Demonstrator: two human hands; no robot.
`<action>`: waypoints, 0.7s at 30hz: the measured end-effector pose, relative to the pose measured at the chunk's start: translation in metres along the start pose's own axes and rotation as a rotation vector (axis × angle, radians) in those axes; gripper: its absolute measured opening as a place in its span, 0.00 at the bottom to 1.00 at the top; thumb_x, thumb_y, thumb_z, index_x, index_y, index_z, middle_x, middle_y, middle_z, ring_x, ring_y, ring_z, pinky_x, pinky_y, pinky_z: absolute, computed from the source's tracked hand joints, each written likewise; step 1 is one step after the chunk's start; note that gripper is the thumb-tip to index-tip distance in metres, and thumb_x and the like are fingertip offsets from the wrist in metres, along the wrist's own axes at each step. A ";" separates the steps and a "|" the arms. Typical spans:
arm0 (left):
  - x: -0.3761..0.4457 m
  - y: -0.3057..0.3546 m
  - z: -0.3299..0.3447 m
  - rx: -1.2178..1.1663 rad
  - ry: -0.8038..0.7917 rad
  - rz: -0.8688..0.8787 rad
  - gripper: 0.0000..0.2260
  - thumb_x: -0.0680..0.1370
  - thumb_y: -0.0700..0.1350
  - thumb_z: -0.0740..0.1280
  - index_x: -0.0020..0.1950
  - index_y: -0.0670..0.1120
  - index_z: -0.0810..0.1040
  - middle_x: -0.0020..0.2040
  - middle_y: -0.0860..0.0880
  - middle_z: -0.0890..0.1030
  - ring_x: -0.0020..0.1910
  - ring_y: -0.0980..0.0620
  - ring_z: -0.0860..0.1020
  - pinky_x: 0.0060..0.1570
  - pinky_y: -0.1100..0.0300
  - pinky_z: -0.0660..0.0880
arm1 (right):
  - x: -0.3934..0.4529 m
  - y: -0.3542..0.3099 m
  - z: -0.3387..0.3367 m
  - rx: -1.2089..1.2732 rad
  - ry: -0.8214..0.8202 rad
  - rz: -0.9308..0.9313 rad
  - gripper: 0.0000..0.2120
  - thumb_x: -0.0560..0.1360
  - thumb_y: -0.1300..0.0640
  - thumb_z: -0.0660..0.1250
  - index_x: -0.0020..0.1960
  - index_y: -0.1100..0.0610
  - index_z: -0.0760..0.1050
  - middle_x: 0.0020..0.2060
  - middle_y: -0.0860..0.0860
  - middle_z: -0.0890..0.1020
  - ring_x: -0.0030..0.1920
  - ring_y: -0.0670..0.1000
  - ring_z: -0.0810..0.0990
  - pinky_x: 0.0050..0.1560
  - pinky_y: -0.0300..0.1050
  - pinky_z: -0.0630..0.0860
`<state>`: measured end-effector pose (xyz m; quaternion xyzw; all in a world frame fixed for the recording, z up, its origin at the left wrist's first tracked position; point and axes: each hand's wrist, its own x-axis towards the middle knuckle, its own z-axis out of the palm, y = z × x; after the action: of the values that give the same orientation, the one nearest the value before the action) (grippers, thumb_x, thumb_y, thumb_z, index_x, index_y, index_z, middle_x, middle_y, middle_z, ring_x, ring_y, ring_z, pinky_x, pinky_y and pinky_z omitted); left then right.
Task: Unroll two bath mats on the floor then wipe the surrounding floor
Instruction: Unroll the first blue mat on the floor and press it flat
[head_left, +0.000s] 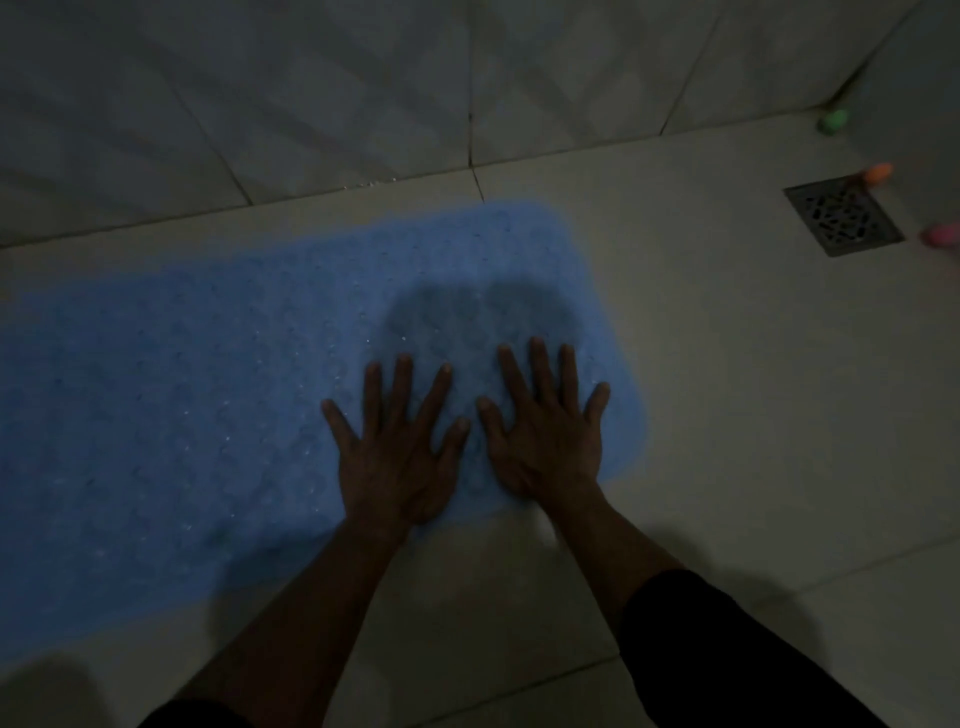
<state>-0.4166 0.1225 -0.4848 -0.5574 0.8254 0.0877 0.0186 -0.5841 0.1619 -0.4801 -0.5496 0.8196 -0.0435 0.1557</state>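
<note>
Presently, one blue bath mat (218, 395) lies unrolled and flat on the tiled floor (727, 364), its long side running close along the foot of the wall (311, 93) and its left end passing out of view. Your left hand (397, 447) and right hand (545, 431) both rest palm-down on the mat's right end, side by side, fingers straight and spread, gripping nothing; you appear to be pressing it flat. As a judgement, the first mat is essentially laid. A second mat does not appear in this view, nor does any cloth or wiper, so the second unrolling and the floor wiping seem to remain. No container is visible. To the right, well apart from the mat, a square floor drain (844, 215) sits in the tile, with three small objects, green (834, 122), orange (878, 172) and pink (943, 234), near it; dim light leaves them unidentifiable
</note>
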 end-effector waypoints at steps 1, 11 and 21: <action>0.000 0.000 0.000 -0.007 0.005 0.010 0.29 0.80 0.67 0.44 0.80 0.63 0.41 0.82 0.52 0.41 0.80 0.46 0.38 0.72 0.29 0.42 | 0.001 0.000 0.000 0.003 -0.015 0.003 0.33 0.78 0.31 0.41 0.78 0.39 0.35 0.78 0.43 0.36 0.77 0.52 0.29 0.73 0.69 0.36; 0.002 -0.002 -0.001 -0.054 -0.023 -0.007 0.28 0.80 0.68 0.43 0.79 0.66 0.39 0.82 0.54 0.40 0.80 0.47 0.36 0.72 0.29 0.40 | 0.000 0.001 0.000 0.037 0.019 -0.009 0.33 0.79 0.32 0.43 0.79 0.42 0.35 0.79 0.43 0.39 0.78 0.50 0.31 0.75 0.68 0.37; 0.000 -0.003 0.003 -0.020 0.041 0.015 0.29 0.81 0.68 0.47 0.80 0.63 0.45 0.82 0.52 0.44 0.81 0.45 0.40 0.71 0.28 0.44 | 0.002 -0.004 0.001 0.033 0.076 0.018 0.33 0.80 0.34 0.47 0.80 0.43 0.44 0.80 0.43 0.45 0.79 0.52 0.35 0.74 0.68 0.37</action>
<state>-0.4141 0.1214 -0.4882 -0.5530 0.8289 0.0845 -0.0045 -0.5813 0.1590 -0.4802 -0.5376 0.8289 -0.0767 0.1339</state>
